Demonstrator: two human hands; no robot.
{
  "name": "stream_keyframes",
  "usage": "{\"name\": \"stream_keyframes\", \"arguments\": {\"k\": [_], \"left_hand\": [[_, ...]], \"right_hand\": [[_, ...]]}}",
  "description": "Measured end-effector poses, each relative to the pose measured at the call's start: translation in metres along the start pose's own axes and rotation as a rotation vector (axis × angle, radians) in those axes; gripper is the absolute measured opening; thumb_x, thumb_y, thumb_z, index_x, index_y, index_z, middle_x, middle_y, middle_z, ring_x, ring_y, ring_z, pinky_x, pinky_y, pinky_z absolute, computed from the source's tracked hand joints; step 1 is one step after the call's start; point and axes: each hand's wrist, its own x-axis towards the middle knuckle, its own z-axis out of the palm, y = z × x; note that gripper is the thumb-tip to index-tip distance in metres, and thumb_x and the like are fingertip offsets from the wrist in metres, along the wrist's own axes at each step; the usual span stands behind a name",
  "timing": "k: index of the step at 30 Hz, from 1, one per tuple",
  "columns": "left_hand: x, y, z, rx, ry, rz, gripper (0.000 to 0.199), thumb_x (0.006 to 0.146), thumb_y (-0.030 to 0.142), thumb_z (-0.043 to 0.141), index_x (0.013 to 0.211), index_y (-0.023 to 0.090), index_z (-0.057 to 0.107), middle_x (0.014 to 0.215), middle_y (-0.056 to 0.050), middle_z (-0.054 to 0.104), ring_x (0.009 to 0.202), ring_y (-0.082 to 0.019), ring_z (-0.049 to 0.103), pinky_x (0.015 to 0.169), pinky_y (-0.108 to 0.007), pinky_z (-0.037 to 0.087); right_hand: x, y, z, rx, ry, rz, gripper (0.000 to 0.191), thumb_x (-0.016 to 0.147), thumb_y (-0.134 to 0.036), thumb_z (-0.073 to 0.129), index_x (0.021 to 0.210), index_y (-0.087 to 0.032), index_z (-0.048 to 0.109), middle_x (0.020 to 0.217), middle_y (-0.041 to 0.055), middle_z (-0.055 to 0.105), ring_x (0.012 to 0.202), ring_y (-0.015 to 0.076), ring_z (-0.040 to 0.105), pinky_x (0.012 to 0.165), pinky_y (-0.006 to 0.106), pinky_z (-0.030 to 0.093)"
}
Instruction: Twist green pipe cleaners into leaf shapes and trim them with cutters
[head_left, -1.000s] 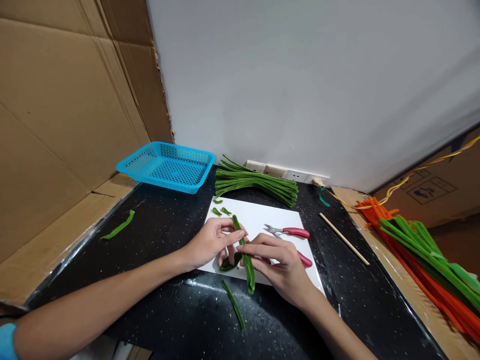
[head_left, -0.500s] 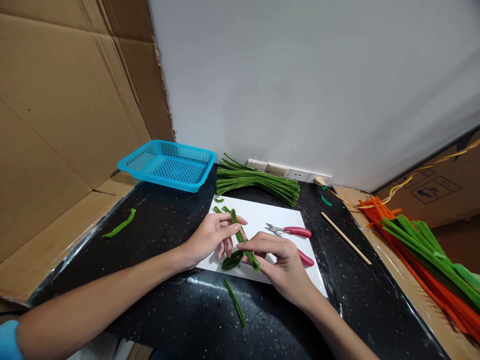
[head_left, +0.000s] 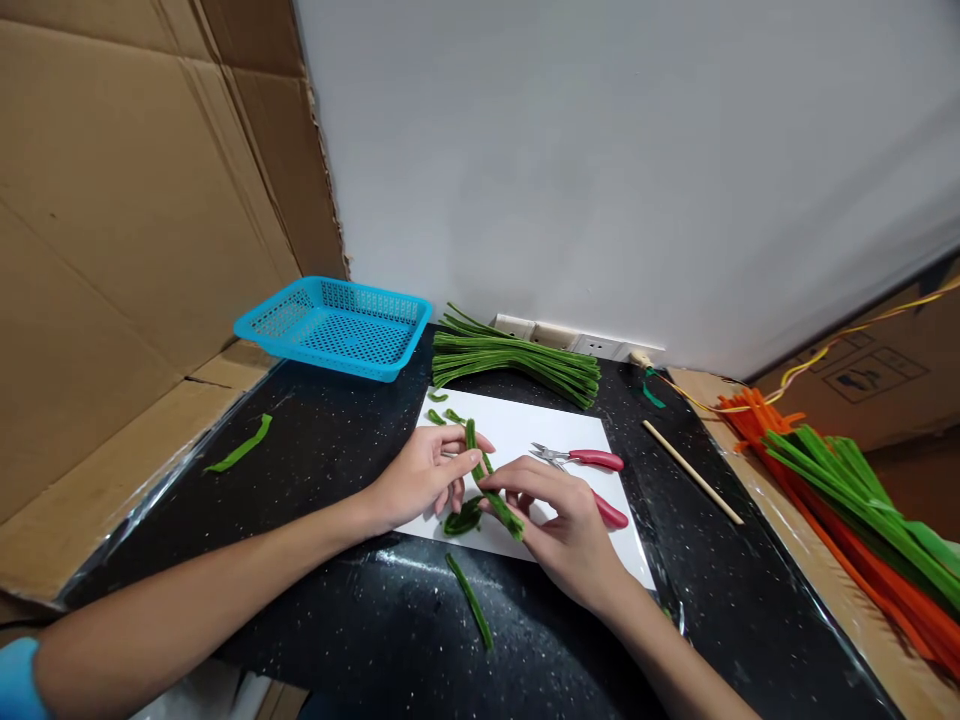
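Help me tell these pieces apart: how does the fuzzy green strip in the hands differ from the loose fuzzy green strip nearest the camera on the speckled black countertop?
The held strip is gripped by the left hand and right hand; the loose strip lies untouched on the countertop.
The held strip looks thicker; the loose strip looks slimmer.
Fingers partly cover the held strip; the loose strip is uncovered.
Both are green and fuzzy.

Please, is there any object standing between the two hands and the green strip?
Nothing visible does. The left hand and right hand both hold the green strip directly. The pliers lie beyond the right hand, partly hidden by it.
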Motion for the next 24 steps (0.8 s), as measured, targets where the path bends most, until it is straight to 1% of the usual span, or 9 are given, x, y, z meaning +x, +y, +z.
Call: {"name": "stream_keyframes", "arguments": {"k": [4,6,8,11,14,17,21,24], "left_hand": [[-0.003,0.004,0.002,0.083,-0.042,-0.004,0.037,0.093,0.046,0.072,0.106,0.012,0.070,0.065,0.000,0.065,0.041,-0.009,0.055,0.034,-0.016,0.040],[-0.004,0.005,0.003,0.114,-0.048,-0.018,0.035,0.095,0.044,0.071,0.108,0.012,0.070,0.062,0.001,0.063,0.043,-0.010,0.055,0.036,-0.016,0.041],[-0.004,0.004,0.004,0.118,-0.042,-0.024,0.035,0.095,0.044,0.071,0.109,0.012,0.070,0.059,0.002,0.061,0.042,-0.010,0.053,0.036,-0.017,0.040],[-0.004,0.004,0.005,0.110,-0.048,-0.004,0.034,0.095,0.044,0.071,0.107,0.012,0.071,0.057,0.003,0.060,0.040,-0.008,0.050,0.037,-0.017,0.038],[-0.005,0.004,0.006,0.093,-0.072,0.019,0.037,0.092,0.046,0.075,0.107,0.012,0.073,0.058,0.003,0.059,0.043,-0.010,0.053,0.040,-0.017,0.040],[-0.007,0.006,0.007,0.099,-0.094,0.029,0.037,0.091,0.047,0.076,0.104,0.012,0.075,0.063,0.001,0.062,0.047,-0.011,0.057,0.042,-0.018,0.042],[-0.011,0.008,0.008,0.147,-0.115,0.042,0.039,0.094,0.050,0.072,0.099,0.011,0.076,0.080,-0.004,0.069,0.050,-0.010,0.058,0.049,-0.022,0.047],[-0.014,0.010,0.010,0.132,-0.134,0.026,0.042,0.095,0.052,0.071,0.101,0.011,0.076,0.082,-0.004,0.068,0.049,-0.009,0.054,0.049,-0.022,0.043]], "right_hand": [[0.002,-0.004,0.000,0.038,0.040,0.000,0.013,0.097,-0.018,0.073,0.105,-0.024,0.081,0.091,0.0042,0.077,0.076,0.0173,0.065,0.069,0.030,0.050],[0.003,-0.007,0.000,0.062,0.053,0.037,0.009,0.098,-0.021,0.073,0.097,-0.022,0.081,0.089,0.0046,0.077,0.078,0.0182,0.066,0.071,0.030,0.050],[0.005,-0.009,0.000,0.097,0.055,0.121,0.014,0.097,-0.028,0.074,0.088,-0.020,0.081,0.082,0.0047,0.076,0.074,0.0177,0.064,0.067,0.029,0.048],[0.008,-0.009,0.001,0.221,0.051,0.255,0.024,0.091,-0.037,0.081,0.077,-0.018,0.079,0.064,0.0007,0.067,0.056,0.0125,0.052,0.054,0.026,0.039],[0.010,-0.006,0.003,0.363,0.036,0.368,0.031,0.084,-0.043,0.087,0.072,-0.016,0.077,0.055,-0.0026,0.057,0.047,0.0091,0.043,0.046,0.024,0.031],[0.011,-0.005,0.004,0.404,0.012,0.449,0.037,0.082,-0.049,0.088,0.070,-0.015,0.076,0.051,-0.0034,0.053,0.044,0.0084,0.040,0.043,0.023,0.026],[0.012,-0.008,0.004,0.360,0.061,0.426,0.041,0.084,-0.052,0.084,0.069,-0.015,0.076,0.051,-0.0026,0.054,0.044,0.0084,0.038,0.042,0.023,0.026],[0.012,-0.009,0.004,0.306,0.117,0.377,0.040,0.086,-0.052,0.082,0.071,-0.016,0.076,0.057,0.0002,0.061,0.048,0.0099,0.043,0.044,0.023,0.032]]}}
